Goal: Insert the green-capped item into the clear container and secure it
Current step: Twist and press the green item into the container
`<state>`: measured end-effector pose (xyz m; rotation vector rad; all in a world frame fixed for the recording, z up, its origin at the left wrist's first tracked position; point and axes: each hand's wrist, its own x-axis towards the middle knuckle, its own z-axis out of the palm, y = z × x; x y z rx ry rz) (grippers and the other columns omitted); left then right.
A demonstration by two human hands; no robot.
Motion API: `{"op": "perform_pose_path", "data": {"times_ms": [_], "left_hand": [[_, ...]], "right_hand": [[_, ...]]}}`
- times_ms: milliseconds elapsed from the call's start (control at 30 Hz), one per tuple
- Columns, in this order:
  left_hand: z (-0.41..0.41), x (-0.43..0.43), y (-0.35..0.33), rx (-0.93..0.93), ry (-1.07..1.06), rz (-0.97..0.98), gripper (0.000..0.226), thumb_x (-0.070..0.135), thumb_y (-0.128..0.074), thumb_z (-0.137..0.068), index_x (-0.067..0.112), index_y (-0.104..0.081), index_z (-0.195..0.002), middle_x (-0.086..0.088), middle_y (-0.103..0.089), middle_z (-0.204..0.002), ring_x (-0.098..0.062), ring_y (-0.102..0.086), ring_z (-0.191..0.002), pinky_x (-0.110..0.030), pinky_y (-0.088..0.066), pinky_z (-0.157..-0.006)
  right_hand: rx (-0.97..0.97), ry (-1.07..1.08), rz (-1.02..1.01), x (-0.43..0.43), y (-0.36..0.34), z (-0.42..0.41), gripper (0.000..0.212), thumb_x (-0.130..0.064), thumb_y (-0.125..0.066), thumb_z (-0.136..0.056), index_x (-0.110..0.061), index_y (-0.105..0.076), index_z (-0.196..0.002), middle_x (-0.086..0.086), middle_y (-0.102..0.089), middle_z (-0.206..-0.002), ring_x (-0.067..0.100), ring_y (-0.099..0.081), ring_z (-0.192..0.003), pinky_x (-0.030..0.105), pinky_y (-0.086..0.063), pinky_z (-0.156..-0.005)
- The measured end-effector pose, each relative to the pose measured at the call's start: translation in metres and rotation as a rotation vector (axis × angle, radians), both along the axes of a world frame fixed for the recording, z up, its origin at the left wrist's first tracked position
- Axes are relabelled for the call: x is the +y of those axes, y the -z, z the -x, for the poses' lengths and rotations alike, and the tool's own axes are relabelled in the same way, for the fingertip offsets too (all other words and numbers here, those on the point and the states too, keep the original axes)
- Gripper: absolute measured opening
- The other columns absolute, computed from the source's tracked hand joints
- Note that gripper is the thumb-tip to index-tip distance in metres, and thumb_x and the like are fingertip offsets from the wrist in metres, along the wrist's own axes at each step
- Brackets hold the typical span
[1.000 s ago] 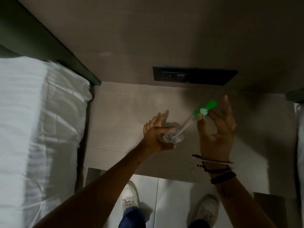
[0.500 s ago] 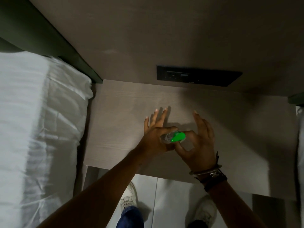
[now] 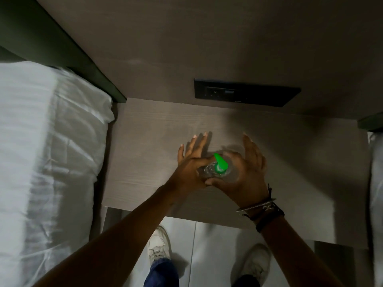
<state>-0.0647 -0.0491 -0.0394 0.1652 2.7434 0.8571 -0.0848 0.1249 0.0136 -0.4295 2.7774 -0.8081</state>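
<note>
A clear container point(image 3: 207, 169) stands on the wooden bedside table point(image 3: 145, 141), seen from above. The green-capped pump point(image 3: 220, 165) sits on its mouth, its green nozzle pointing up and to the left. My left hand point(image 3: 192, 162) grips the container's left side with thumb and palm, fingers stretched out. My right hand point(image 3: 244, 168) wraps the green cap from the right, thumb under it, fingers raised. The pump's tube is hidden inside the container.
A bed with white sheets point(image 3: 45, 152) lies close on the left. A dark switch panel point(image 3: 244, 93) is set in the wall behind the table. My white shoes point(image 3: 158, 244) stand on the pale floor below the table's front edge.
One second ago my right hand held the pump tilted above the container. The pump has since gone down into the mouth, and its nozzle has turned from pointing right to pointing up-left.
</note>
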Motion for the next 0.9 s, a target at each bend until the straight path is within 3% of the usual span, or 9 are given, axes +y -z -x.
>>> {"op": "perform_pose_path", "data": {"times_ms": [67,200,300,400,500,567,667,800,900], "left_hand": [[0.000,0.003,-0.004,-0.019,-0.049,-0.038,0.064,0.059,-0.070,-0.071,0.030,-0.059,-0.126,-0.004,0.002,-0.163,-0.022,0.017,-0.147,-0.050,0.012,-0.116],[0.001,0.013,-0.005,-0.076,-0.109,-0.014,0.073,0.057,-0.072,-0.072,0.027,-0.052,-0.135,-0.001,-0.002,-0.163,-0.015,0.016,-0.146,-0.048,0.009,-0.119],[-0.006,0.014,-0.002,-0.033,-0.096,-0.004,0.065,0.059,-0.068,-0.075,0.037,-0.050,-0.134,-0.006,-0.003,-0.163,-0.020,0.015,-0.145,-0.052,0.006,-0.118],[-0.010,0.014,0.006,0.056,-0.121,-0.073,0.061,0.058,-0.065,-0.076,0.040,-0.051,-0.132,-0.008,-0.008,-0.162,-0.023,0.011,-0.145,-0.053,0.006,-0.116],[-0.011,0.015,0.014,0.069,-0.135,-0.047,0.064,0.059,-0.072,-0.070,0.041,-0.054,-0.129,-0.005,-0.009,-0.162,-0.020,0.011,-0.145,-0.052,0.004,-0.115],[-0.010,0.016,0.017,0.097,-0.104,-0.023,0.064,0.063,-0.069,-0.071,0.047,-0.049,-0.130,-0.005,-0.007,-0.162,-0.020,0.012,-0.146,-0.054,0.003,-0.115],[-0.011,0.014,0.019,0.140,-0.128,-0.054,0.066,0.065,-0.058,-0.077,0.053,-0.033,-0.137,-0.006,-0.007,-0.162,-0.020,0.012,-0.146,-0.058,0.001,-0.115],[-0.010,0.014,0.017,0.064,-0.128,-0.022,0.067,0.064,-0.066,-0.072,0.043,-0.048,-0.133,-0.004,-0.006,-0.163,-0.018,0.013,-0.145,-0.056,0.003,-0.114],[-0.007,0.014,0.014,0.052,-0.112,-0.024,0.065,0.064,-0.067,-0.073,0.042,-0.051,-0.132,-0.005,-0.005,-0.163,-0.020,0.013,-0.145,-0.056,0.005,-0.114]], "right_hand": [[0.003,-0.022,0.071,0.002,-0.001,-0.002,0.069,-0.069,-0.057,-0.069,-0.026,-0.057,-0.123,0.013,-0.021,-0.156,0.034,-0.022,-0.140,0.061,-0.023,-0.109],[0.020,0.058,0.198,0.000,-0.002,-0.003,0.032,-0.050,-0.069,-0.073,-0.020,-0.073,-0.083,0.001,-0.037,-0.148,0.026,-0.028,-0.136,0.056,-0.026,-0.107],[0.037,0.128,0.142,-0.005,0.000,0.000,0.050,-0.052,-0.083,-0.055,-0.016,-0.067,-0.085,0.011,-0.043,-0.144,0.032,-0.035,-0.132,0.060,-0.031,-0.105],[-0.056,0.037,0.156,-0.005,0.001,-0.002,0.080,-0.066,-0.073,-0.057,-0.019,-0.058,-0.120,0.014,-0.026,-0.154,0.030,-0.024,-0.139,0.054,-0.021,-0.111],[-0.025,0.033,0.255,0.001,0.001,-0.004,0.059,-0.047,-0.074,-0.067,-0.018,-0.061,-0.117,0.016,-0.038,-0.148,0.036,-0.031,-0.135,0.065,-0.030,-0.105],[-0.003,0.119,0.258,0.002,0.000,-0.003,0.064,-0.038,-0.086,-0.059,-0.013,-0.061,-0.112,0.015,-0.048,-0.140,0.037,-0.037,-0.131,0.066,-0.035,-0.100],[-0.041,0.108,0.225,-0.003,0.000,-0.003,0.071,-0.050,-0.086,-0.052,-0.016,-0.062,-0.109,0.013,-0.036,-0.148,0.033,-0.032,-0.135,0.064,-0.033,-0.104],[-0.063,0.091,0.340,0.003,0.003,-0.005,0.067,-0.035,-0.078,-0.068,-0.030,-0.049,-0.128,0.001,-0.032,-0.148,0.028,-0.024,-0.139,0.062,-0.028,-0.108],[0.025,0.154,0.313,0.003,0.004,-0.002,0.061,-0.038,-0.086,-0.057,-0.021,-0.061,-0.110,0.005,-0.046,-0.140,0.028,-0.033,-0.134,0.060,-0.032,-0.106]]}}
